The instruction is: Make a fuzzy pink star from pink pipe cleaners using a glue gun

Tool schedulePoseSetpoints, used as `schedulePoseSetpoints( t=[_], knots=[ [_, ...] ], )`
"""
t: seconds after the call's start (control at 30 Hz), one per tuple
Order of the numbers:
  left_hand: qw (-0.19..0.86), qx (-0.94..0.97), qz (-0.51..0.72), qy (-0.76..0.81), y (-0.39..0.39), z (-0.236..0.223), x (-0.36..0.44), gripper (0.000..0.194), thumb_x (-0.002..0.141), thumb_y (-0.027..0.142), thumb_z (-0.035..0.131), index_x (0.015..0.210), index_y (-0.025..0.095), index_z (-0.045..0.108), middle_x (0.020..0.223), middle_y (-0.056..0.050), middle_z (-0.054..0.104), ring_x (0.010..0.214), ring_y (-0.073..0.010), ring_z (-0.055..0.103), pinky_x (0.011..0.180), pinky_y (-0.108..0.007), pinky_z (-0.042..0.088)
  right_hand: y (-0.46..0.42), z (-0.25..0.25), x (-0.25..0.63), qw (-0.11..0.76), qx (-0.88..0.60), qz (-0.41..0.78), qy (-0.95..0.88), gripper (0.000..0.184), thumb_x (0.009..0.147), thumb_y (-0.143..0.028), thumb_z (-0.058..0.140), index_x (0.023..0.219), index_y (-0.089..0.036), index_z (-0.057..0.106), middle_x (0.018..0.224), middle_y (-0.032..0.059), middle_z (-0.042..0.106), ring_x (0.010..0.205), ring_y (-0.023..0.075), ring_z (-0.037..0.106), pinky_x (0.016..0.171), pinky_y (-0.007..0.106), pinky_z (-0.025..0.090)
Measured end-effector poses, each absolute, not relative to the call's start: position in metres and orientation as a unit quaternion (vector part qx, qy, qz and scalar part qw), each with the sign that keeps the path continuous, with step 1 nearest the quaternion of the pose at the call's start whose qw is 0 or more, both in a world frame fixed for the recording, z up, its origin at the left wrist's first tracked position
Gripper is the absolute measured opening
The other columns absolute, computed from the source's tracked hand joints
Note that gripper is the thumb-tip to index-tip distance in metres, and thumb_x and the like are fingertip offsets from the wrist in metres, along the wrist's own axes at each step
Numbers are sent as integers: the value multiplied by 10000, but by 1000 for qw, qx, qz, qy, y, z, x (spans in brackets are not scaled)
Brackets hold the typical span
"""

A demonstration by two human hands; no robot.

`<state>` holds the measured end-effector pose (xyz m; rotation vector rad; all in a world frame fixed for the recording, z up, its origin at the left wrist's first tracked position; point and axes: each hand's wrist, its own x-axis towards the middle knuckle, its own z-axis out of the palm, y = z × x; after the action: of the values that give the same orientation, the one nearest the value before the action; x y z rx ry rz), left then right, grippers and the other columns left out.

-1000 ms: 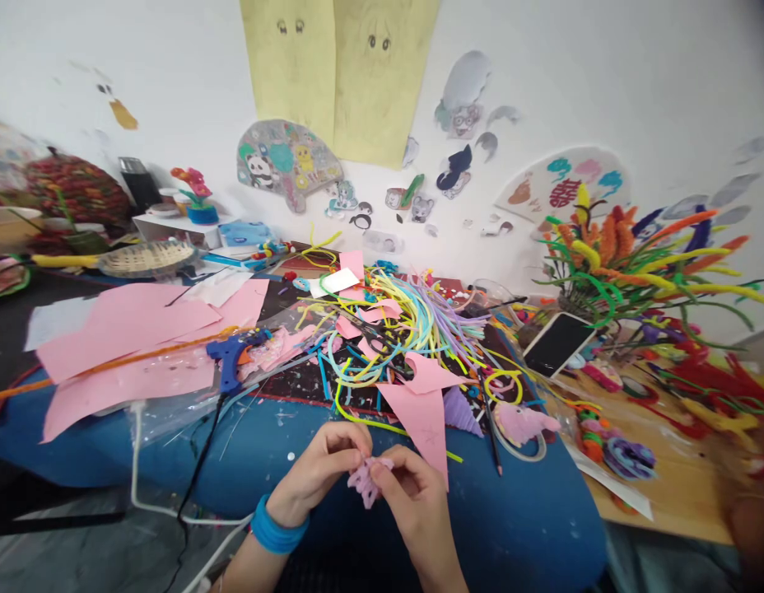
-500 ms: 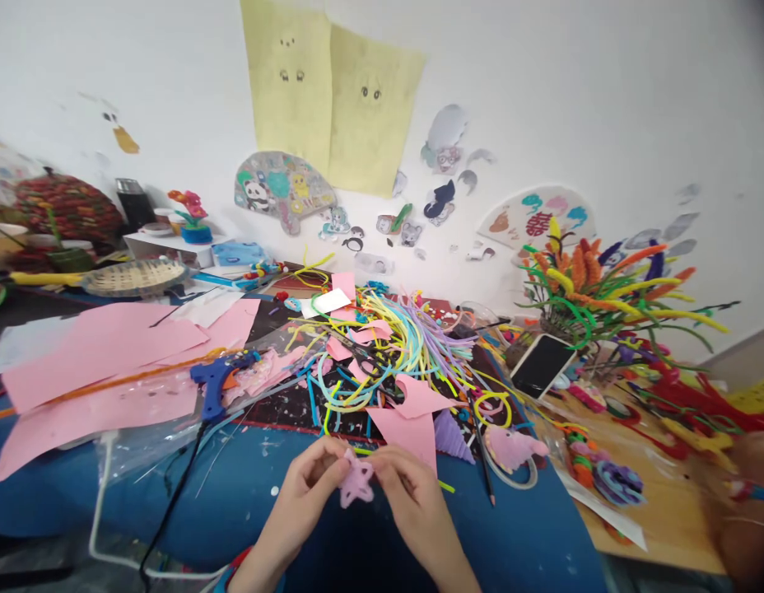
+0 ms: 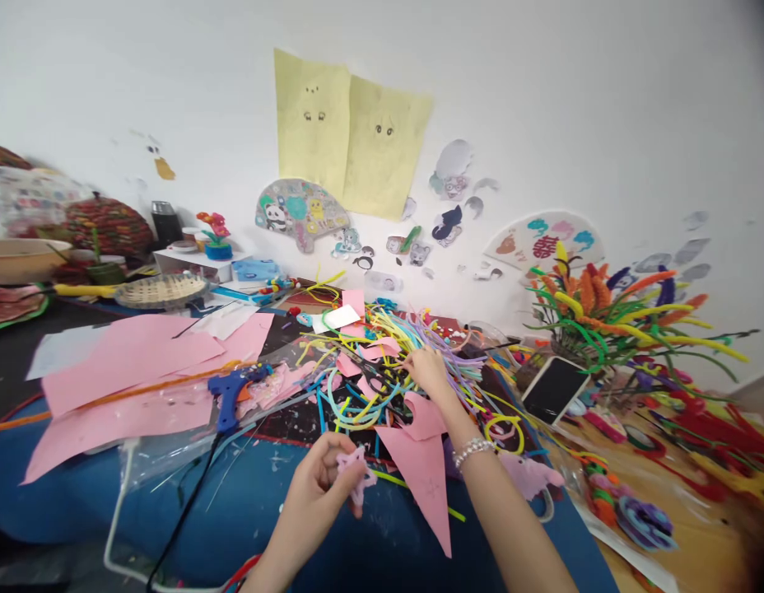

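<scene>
Pink star (image 3: 356, 471): small, fuzzy, bent from pipe cleaner; I held it pinched at its edge in my left hand (image 3: 317, 486), lifted just above the blue table edge.
Pipe-cleaner pile (image 3: 382, 362): loose tangle of yellow, lilac, blue and green stems mid-table; my right hand (image 3: 426, 369) rested on it, fingers in the strands.

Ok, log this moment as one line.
left hand: holds pink star | right hand: in pile of pipe cleaners | glue gun: on table
</scene>
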<state>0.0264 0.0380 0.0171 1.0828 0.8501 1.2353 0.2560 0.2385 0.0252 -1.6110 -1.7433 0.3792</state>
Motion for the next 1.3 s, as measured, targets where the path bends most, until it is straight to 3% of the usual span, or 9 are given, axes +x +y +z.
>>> schedulePoseSetpoints(
  t=[0.27, 0.4, 0.67, 0.8, 0.9, 1.0, 1.07, 1.2, 1.3],
  knots=[
    [584, 474, 540, 378, 48, 25, 24, 308, 736, 361, 769, 799, 164, 541, 604, 29, 631, 508, -86, 571, 509, -177, 457, 277, 103, 307, 614, -512, 229, -554, 302, 932, -334, 580, 1178, -158, 578, 1153, 76, 624, 953, 200, 644, 804, 398, 554],
    [587, 467, 543, 378, 49, 28, 31, 319, 698, 383, 788, 783, 150, 587, 598, 18, 635, 528, -95, 573, 509, -180, 452, 278, 156, 324, 727, -407, 212, -512, 230, 906, -356, 590, 1036, -168, 616, 948, 31, 661, 829, 141, 656, 764, 315, 532],
    [595, 434, 563, 374, 46, 39, 35, 364, 713, 437, 760, 843, 171, 548, 601, 38, 617, 436, -132, 603, 416, -223, 472, 240, 222, 318, 827, -221, 114, -504, 171, 875, -385, 555, 989, -265, 597, 837, -17, 616, 663, 121, 563, 706, 320, 484],
    [589, 437, 570, 371, 42, 44, 35, 339, 722, 398, 764, 883, 155, 592, 598, 33, 617, 479, -114, 586, 498, -226, 490, 189, 224, 293, 812, -166, 52, -557, 115, 841, -337, 644, 921, -258, 619, 843, -34, 597, 511, 79, 411, 573, 271, 420],
    [580, 445, 570, 375, 40, 42, 34, 350, 753, 421, 733, 936, 135, 647, 615, 13, 627, 533, -118, 581, 545, -227, 477, 138, 197, 265, 695, -236, -41, -678, 137, 940, -271, 534, 953, -249, 668, 762, -16, 609, 614, 116, 509, 644, 288, 436],
    [552, 441, 591, 388, 37, 37, 33, 374, 819, 436, 664, 1048, 140, 675, 771, -38, 693, 638, -138, 609, 594, -231, 478, 89, 145, 235, 574, -262, -27, -775, 107, 839, -190, 672, 897, -256, 733, 704, -5, 677, 622, 149, 573, 630, 300, 464],
    [530, 436, 608, 400, 35, 35, 33, 364, 857, 414, 627, 1113, 160, 674, 941, -71, 725, 789, -166, 647, 689, -239, 496, 64, 106, 217, 461, -291, -71, -835, 277, 889, -128, 583, 1085, -296, 686, 722, -6, 700, 619, 157, 563, 628, 300, 479],
    [541, 399, 634, 382, 29, 35, 36, 376, 868, 388, 624, 1189, 194, 650, 1134, -88, 713, 1051, -219, 640, 922, -285, 477, 39, 49, 194, 453, -273, -128, -839, 342, 896, -85, 553, 1175, -277, 600, 830, 26, 748, 636, 169, 592, 604, 312, 491],
    [580, 370, 625, 368, 24, 39, 38, 430, 851, 406, 645, 1223, 193, 625, 1113, -100, 725, 992, -227, 666, 842, -279, 515, 37, 32, 190, 452, -268, -141, -839, 378, 890, -52, 539, 1213, -246, 567, 857, 41, 752, 671, 180, 607, 617, 323, 495]
  ],
)
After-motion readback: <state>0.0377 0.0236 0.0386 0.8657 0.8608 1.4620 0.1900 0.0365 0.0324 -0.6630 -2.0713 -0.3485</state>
